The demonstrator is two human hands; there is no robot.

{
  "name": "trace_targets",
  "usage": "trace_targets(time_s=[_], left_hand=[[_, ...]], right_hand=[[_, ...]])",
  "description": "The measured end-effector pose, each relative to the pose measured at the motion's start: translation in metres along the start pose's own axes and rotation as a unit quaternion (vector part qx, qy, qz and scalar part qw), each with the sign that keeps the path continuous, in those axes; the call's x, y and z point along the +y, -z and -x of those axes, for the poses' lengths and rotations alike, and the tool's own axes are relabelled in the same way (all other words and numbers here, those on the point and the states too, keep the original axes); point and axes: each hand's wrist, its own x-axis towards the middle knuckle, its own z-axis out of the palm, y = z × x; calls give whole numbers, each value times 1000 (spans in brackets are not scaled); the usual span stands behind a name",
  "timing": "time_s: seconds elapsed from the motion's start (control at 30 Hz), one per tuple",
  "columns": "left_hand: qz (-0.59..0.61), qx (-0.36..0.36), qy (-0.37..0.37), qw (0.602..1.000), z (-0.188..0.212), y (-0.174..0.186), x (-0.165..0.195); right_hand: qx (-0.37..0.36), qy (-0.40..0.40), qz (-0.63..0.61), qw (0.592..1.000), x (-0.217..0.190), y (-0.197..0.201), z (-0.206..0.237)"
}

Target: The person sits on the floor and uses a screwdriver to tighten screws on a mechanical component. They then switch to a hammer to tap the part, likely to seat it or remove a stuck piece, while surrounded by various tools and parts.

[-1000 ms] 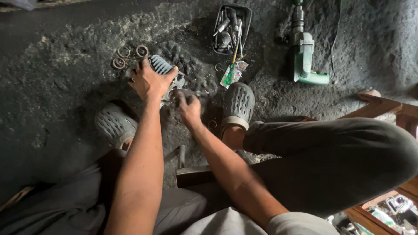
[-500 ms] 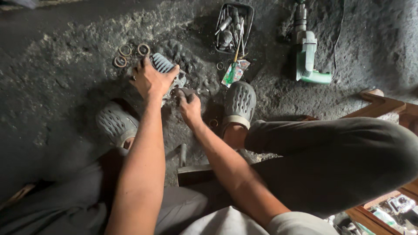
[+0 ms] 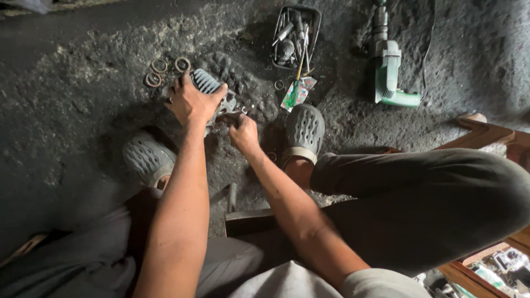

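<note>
The left hand (image 3: 190,102) is gripping the grey finned metal casting (image 3: 210,88) from above while the right hand (image 3: 243,131) is pinching closed just near-right of it, its contents hidden.

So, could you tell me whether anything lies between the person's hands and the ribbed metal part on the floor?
Nothing visible does: the left hand rests directly on the ribbed metal part, and the right hand is at its lower edge.

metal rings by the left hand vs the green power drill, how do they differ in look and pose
The metal rings are small, round and rust-brown, lying as a loose cluster just beyond the left hand. The green power drill is far bigger, a long bright green body lying alone, well off to the right with a cord. Both rest flat on the dark gritty floor.
</note>
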Motion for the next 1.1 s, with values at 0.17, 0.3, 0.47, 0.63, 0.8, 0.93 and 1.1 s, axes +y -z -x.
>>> trace_targets(time_s=[0.17,0.3,0.47,0.63,0.8,0.93,1.1], left_hand=[[6,4,-1,1000,1,-2,-1],[4,-6,5,1000,-1,-3,-3],[-12,-16,4,1000,-3,-4,-2],[5,-3,2,1000,-2,-8,-4],[5,-4,0,1000,-3,-7,-6],[9,-5,-2,1000,-1,-5,-5],[14,16,-16,1000,1,-3,-2]], right_hand=[[54,-72,-121,989,-2,-16,1],[131,-80,-327,932,10,-31,3],[33,98,94,990,32,-9,-10],[-4,75,57,996,35,-4,-17],[64,-117,-254,958,16,-26,-2],[94,-159,-230,955,-2,-21,-3],[38,-109,124,986,-9,9,-29]])
